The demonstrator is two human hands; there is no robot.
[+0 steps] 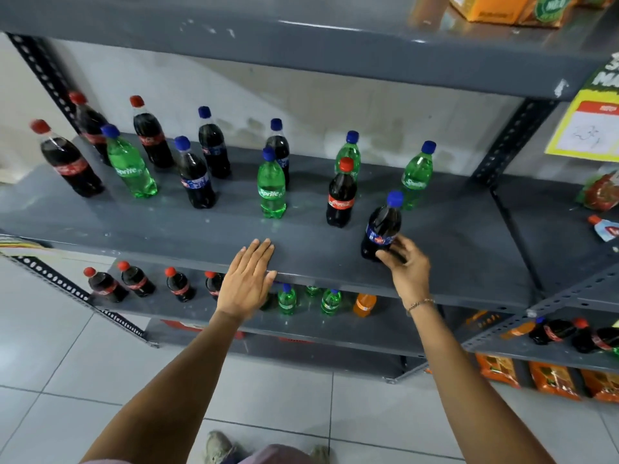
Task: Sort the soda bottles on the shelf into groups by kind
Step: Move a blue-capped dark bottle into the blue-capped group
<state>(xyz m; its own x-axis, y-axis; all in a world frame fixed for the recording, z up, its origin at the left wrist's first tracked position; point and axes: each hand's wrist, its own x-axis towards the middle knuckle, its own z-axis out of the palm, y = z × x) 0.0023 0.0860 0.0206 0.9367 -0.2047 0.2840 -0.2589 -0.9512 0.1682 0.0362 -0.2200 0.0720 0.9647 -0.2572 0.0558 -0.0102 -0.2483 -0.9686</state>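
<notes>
On the grey shelf (167,229) stand mixed bottles. Red-capped cola bottles are at the left (68,160) and one at centre right (341,195). Green Sprite bottles (271,187) with blue caps are scattered among them, another at the right (417,177). Dark blue-capped, blue-label cola bottles (196,175) stand in the middle. My right hand (403,262) grips the lower part of a tilted blue-label cola bottle (382,226) near the shelf's front right. My left hand (248,279) lies flat, fingers apart, on the shelf's front edge.
The lower shelf (335,326) holds small red-capped colas, green bottles and an orange bottle (364,304). The right-hand rack carries sachets, snack packs and more bottles. An upper shelf (301,45) hangs overhead. White tiled floor lies below.
</notes>
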